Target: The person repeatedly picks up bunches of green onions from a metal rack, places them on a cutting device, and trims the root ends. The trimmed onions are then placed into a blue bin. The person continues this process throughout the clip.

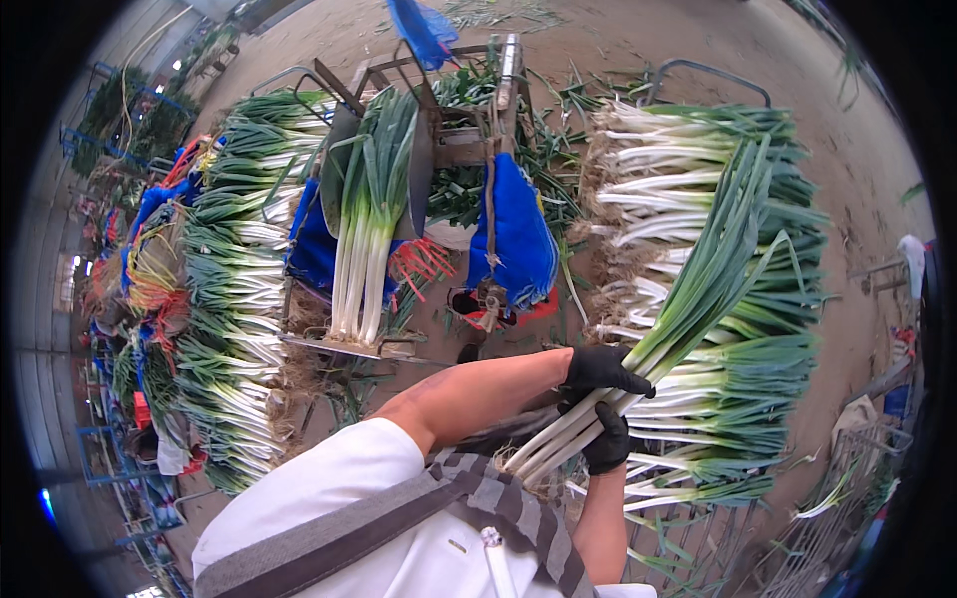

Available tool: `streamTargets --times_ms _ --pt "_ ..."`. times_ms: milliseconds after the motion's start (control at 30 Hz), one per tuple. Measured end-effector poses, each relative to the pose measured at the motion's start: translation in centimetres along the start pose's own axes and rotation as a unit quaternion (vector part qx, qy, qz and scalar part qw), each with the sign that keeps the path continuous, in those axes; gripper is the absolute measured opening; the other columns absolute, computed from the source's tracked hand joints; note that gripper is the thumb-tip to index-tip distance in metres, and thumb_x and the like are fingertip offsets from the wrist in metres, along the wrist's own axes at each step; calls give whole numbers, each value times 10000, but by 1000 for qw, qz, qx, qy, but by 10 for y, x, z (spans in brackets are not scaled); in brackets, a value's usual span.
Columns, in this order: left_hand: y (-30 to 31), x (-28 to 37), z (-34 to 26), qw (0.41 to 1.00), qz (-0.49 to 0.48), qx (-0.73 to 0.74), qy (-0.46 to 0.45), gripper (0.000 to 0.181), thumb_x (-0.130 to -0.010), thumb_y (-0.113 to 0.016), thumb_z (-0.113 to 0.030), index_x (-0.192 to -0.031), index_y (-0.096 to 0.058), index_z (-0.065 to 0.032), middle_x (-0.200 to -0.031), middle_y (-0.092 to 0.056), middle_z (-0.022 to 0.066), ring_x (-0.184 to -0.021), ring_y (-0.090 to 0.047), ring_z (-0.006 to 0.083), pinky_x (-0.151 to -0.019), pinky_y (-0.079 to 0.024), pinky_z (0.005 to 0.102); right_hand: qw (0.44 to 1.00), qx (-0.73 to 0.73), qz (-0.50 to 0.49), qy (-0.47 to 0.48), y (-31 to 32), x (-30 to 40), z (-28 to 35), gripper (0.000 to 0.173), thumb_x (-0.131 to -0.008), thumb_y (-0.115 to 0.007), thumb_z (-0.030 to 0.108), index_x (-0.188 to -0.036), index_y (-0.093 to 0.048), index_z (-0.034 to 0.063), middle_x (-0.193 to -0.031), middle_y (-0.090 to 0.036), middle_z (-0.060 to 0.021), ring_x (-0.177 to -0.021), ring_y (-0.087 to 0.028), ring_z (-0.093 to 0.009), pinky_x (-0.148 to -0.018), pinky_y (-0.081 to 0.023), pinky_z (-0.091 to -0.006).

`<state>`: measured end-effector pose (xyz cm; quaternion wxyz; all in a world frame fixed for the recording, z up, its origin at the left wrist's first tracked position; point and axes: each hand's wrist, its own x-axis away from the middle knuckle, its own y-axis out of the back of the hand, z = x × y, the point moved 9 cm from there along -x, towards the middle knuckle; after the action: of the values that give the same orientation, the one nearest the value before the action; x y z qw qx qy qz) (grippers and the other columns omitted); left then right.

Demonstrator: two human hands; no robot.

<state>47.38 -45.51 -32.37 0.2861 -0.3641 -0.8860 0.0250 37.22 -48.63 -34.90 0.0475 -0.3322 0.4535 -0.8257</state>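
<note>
My left hand (604,371) and my right hand (609,439), both in black gloves, grip a bunch of long green onions (684,288) around the white stems. The bunch slants across the view: its roots are near my apron and its green leaves reach up to the right. Beneath it and to its right lies a long row of green onions (718,396), roots facing inward. Ahead and to the left, another bunch of green onions (366,232) rests in a curved metal holder (338,161), root ends against a metal plate (348,346).
Another row of green onions (239,299) stretches along the left. Blue cloth (512,232) and red ties (420,261) hang from the metal stand (510,90). A cigarette (497,557) juts in at the bottom. A wire cart (815,516) stands at lower right. Loose leaves (549,164) litter the floor.
</note>
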Motion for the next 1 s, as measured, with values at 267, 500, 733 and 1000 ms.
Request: streamTargets --times_ms 267,500,733,1000 --pt "149 93 7 962 -104 -209 -143 504 -899 -675 -404 -1275 -586 -81 -1118 -690 128 -963 -656 215 -873 -502 372 983 176 -59 2 -53 -95 -47 250 -909 -593 93 -1125 -590 -33 -885 -652 -138 -835 -656 -280 -772 -542 -401" --pt "413 270 61 680 -197 -688 -158 269 -853 -566 -184 -1096 -675 -144 -1133 -664 86 -1153 -587 293 -1139 -302 545 998 52 -10 -24 -186 -201 -60 346 -917 -596 122 -1239 -516 23 -933 -583 -82 -827 -596 -234 -788 -537 -432" --pt "506 231 94 493 -52 -856 -147 183 -856 -523 -239 -850 -701 -198 -934 -658 25 -1097 -580 249 -1206 -180 541 992 108 60 -23 -398 -345 -70 332 -926 -594 82 -1223 -515 -45 -914 -624 -113 -782 -632 -242 -758 -563 -422" --pt "541 260 107 517 -231 -785 -252 177 -828 -540 -285 -783 -683 -193 -859 -611 12 -1048 -572 215 -1208 -196 517 962 246 107 -52 -512 -405 -165 286 -929 -572 76 -1179 -600 -61 -859 -655 -116 -770 -665 -237 -731 -578 -395"
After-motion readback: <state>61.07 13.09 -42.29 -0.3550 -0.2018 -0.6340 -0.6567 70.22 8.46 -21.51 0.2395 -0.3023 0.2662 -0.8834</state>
